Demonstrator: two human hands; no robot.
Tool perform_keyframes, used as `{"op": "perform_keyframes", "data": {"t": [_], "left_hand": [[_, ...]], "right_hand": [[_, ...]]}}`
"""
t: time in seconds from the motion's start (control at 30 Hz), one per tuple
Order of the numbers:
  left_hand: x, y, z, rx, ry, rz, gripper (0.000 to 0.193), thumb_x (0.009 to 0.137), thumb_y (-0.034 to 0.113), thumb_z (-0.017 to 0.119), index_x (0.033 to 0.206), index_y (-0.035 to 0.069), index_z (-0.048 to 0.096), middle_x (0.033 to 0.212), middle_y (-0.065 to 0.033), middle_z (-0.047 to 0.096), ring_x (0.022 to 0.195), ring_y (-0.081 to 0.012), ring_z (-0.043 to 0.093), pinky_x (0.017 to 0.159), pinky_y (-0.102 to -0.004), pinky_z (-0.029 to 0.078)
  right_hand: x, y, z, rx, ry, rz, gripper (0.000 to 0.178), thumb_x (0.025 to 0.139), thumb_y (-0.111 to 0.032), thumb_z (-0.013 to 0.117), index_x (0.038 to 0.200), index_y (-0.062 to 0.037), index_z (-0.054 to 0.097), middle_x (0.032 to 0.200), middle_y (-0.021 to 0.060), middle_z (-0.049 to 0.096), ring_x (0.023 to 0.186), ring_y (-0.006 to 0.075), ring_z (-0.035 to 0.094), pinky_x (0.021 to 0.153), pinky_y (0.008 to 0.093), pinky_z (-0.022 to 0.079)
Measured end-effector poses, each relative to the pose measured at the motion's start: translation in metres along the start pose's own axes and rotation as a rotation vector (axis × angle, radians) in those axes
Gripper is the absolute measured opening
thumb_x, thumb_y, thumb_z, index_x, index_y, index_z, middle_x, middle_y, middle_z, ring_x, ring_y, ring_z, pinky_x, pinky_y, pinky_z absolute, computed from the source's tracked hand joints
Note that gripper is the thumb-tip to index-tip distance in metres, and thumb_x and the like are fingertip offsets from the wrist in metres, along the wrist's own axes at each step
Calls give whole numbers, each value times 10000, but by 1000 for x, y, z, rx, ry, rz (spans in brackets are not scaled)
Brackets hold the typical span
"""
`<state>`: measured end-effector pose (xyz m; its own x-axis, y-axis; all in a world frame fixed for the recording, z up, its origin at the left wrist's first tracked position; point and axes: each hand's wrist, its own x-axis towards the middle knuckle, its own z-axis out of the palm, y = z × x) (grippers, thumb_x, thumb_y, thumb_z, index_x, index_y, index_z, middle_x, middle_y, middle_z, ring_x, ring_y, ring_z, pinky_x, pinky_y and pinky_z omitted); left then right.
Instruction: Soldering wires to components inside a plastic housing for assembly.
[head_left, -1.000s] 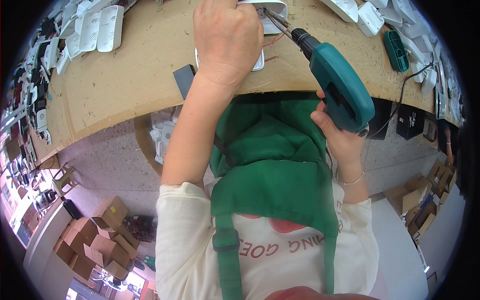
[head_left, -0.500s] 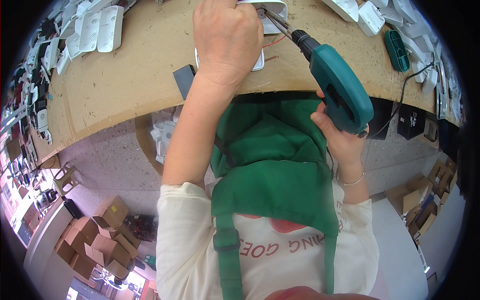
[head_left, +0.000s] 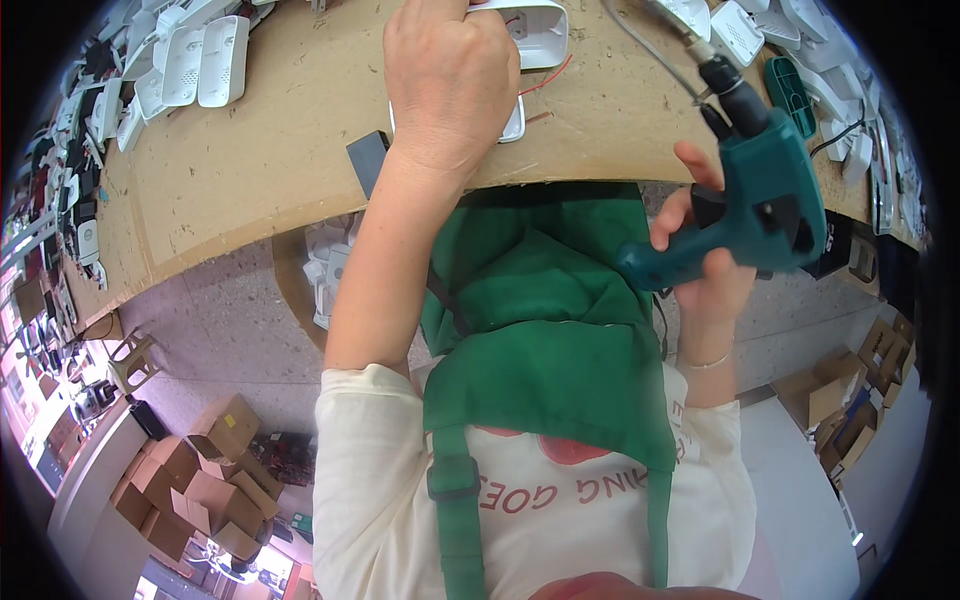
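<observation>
At the top of the view, my left hand (head_left: 450, 85) is closed over a white plastic housing (head_left: 543, 38), its fingertips mostly hidden by the hand. A thin red wire (head_left: 548, 78) sticks out beside the housing. Under my wrist and fingers a second white plastic part (head_left: 513, 122) partly shows on the table. My right hand (head_left: 715, 270) grips a teal soldering gun (head_left: 765, 200) by its handle, some fingers at the black trigger. Its metal tip points up and left, apart from the housing, with a thin feed tube (head_left: 655, 50) running alongside.
A dark grey block (head_left: 370, 160) lies left of my forearm on the brown tabletop (head_left: 270, 150). White plastic shells (head_left: 220, 60) are piled at the left and right, with a green slotted case (head_left: 790, 97) at the right. Cardboard boxes (head_left: 215, 495) stand on the floor.
The soldering gun has moved right, away from the white housing, and has turned so that its handle points left. My left hand has barely shifted.
</observation>
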<state>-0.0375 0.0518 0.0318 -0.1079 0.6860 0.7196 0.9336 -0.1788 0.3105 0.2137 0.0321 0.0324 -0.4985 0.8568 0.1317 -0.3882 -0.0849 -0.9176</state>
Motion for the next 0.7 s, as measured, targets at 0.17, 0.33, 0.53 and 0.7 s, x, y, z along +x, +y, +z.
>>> {"op": "perform_keyframes", "data": {"t": [0.17, 0.33, 0.53, 0.7], "left_hand": [[0, 1, 0, -2, -17, -7, 68, 699, -16, 607, 758, -47, 595, 939, -187, 588, 848, -364, 567, 752, -432, 453], [-1, 1, 0, 19, -44, -18, 85, 693, -3, 620, 767, -42, 604, 935, -179, 589, 849, -359, 568, 753, -430, 453], [-1, 5, -5, -65, -116, -131, 103, 710, 24, 631, 803, -20, 629, 1013, -169, 596, 912, -351, 569, 788, -422, 448], [-12, 11, -25, -50, -54, -8, 133, 708, 46, 648, 836, 9, 648, 1018, -124, 608, 906, -296, 574, 797, -395, 442]], "right_hand": [[17, 8, 3, 415, -89, 127, 860, 817, -371, 708, 1465, -105, 209, 1462, 318, 157, 1117, 286, 551, 801, 330, 548], [41, 21, 17, 610, -200, 235, 825, 843, -354, 677, 1484, -185, 186, 1485, 341, -3, 1343, 354, 333, 927, 334, 507], [63, 39, 24, 655, -175, 249, 733, 904, -399, 574, 1435, -14, 249, 1477, 251, 240, 1371, 364, 280, 1051, 406, 381], [62, 39, 22, 648, -155, 263, 724, 907, -394, 570, 1424, 6, 259, 1452, 254, 285, 1361, 364, 300, 1077, 421, 358]]}}
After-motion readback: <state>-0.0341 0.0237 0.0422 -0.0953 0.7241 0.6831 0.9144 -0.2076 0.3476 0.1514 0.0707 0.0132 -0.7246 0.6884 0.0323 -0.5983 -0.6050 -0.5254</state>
